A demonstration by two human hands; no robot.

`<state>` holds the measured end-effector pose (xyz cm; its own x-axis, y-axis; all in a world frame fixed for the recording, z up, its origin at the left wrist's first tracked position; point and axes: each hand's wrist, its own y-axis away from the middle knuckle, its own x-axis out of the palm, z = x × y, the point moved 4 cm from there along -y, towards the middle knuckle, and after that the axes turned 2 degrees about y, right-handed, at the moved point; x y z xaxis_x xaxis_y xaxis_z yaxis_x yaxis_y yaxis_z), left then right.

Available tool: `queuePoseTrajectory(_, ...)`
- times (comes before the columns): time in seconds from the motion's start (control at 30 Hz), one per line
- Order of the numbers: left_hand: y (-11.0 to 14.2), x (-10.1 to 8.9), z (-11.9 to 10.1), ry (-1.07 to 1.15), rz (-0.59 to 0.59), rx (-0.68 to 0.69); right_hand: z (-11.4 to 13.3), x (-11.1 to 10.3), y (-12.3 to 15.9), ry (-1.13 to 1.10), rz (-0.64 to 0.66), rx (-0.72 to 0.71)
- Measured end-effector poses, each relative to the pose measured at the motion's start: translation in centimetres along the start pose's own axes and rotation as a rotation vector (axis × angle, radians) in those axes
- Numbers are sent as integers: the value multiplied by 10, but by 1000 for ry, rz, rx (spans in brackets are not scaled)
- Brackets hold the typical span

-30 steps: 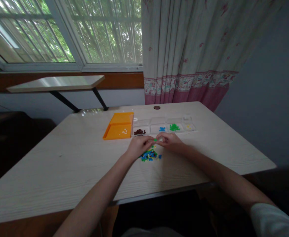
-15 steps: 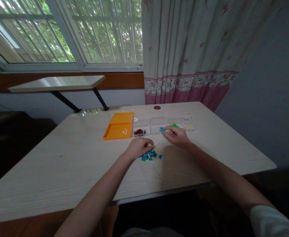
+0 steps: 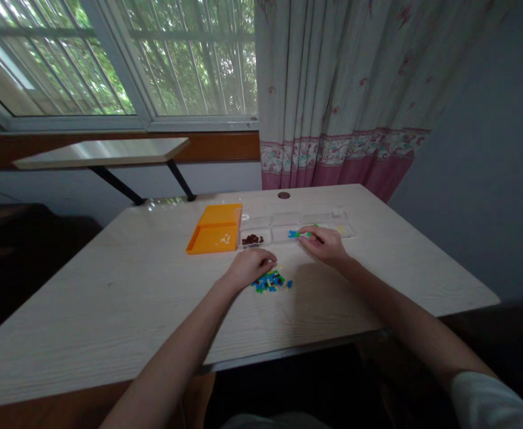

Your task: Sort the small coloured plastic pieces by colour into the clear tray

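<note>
A small heap of mixed blue, green, yellow and dark plastic pieces (image 3: 271,282) lies on the table. My left hand (image 3: 251,267) rests at its upper left side, its fingers curled down and together; whatever may be in them is hidden. Over the clear divided box (image 3: 283,241), my right hand (image 3: 327,244) pinches a small green piece (image 3: 297,235) between thumb and fingertips. Right beside those fingertips, blue pieces (image 3: 292,234) lie in a compartment. Dark brown pieces (image 3: 252,239) fill part of the left compartment, and yellow pieces (image 3: 342,230) sit in the right one.
Left of the clear box stands an open orange case (image 3: 212,239) with a few white pieces (image 3: 226,238) in it. A raised shelf (image 3: 104,152) on black legs is at the table's back left. Behind are a window and a curtain (image 3: 342,89).
My right hand has shifted slightly right, uncovering more of the blue pieces and covering most of the green ones behind. My left thumb and fingers have drawn closer together beside the heap.
</note>
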<state>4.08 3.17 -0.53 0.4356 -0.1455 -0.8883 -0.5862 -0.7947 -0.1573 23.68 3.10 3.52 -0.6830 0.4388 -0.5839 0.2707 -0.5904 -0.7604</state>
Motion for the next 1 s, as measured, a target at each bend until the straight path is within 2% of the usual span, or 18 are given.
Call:
queuePoseTrajectory(0.13, 0, -2, 1, 23, -53, 15, -15, -6, -2, 72, 53, 53)
queuePoseTrajectory(0.4, 1, -6, 0, 88, -140, 39, -62, -15, -3, 289, 207, 356)
queuePoseTrajectory(0.5, 0, -8, 0, 125, -174, 38, -70, -13, 0, 371, 265, 402)
queuePoseTrajectory(0.6, 0, -10, 1, 194, -237, 14, -72, -13, 1, 427, 266, 418)
queuePoseTrajectory(0.77, -2, -6, 5, 441, -316, -111, -56, -5, 1, 321, 284, 382)
queuePoseTrajectory(1.0, -6, 5, 3, 734, -309, -170, -1, 39, 13, 88, 428, 205)
